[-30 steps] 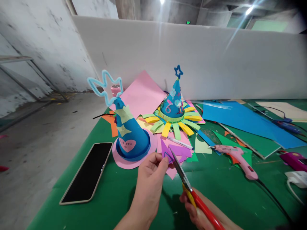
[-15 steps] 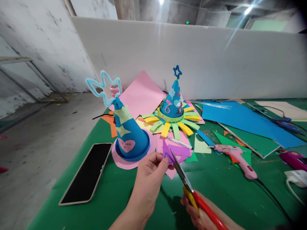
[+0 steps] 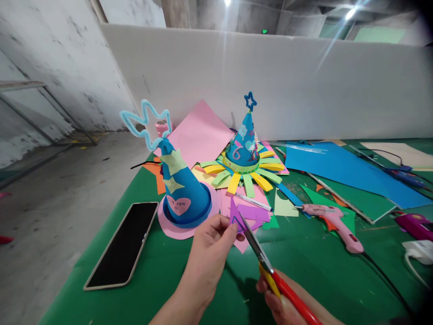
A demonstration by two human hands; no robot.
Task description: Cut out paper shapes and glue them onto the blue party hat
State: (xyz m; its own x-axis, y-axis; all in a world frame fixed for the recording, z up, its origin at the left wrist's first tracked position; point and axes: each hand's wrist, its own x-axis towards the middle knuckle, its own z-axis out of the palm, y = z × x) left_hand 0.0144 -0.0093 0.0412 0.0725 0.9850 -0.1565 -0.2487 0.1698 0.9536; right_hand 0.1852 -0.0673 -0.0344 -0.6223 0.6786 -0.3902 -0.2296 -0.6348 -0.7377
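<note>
My left hand [image 3: 211, 257] pinches a small piece of purple paper [image 3: 234, 211] between thumb and fingers. A drawn line shows on that paper. In my right hand [image 3: 280, 298] is a pair of scissors [image 3: 259, 250] with red and yellow handles, its blades meeting the paper's right edge. To the left of my left hand stands a blue cone hat [image 3: 187, 194] with a pink brim, pale stars and a pink heart. Beyond the paper sits a second blue cone hat [image 3: 242, 144], ringed by yellow and green strips.
A phone [image 3: 123, 246] lies at the table's left. On the right are a pink glue gun [image 3: 333, 221] with a cord, blue sheet [image 3: 341, 171] and white plug [image 3: 417, 251]. A white marker [image 3: 253, 202] rests on paper scraps. A white panel [image 3: 270, 85] borders the back.
The scissor blades have shifted slightly and sit closer together at the purple paper. My left hand keeps its pinch in nearly the same place.
</note>
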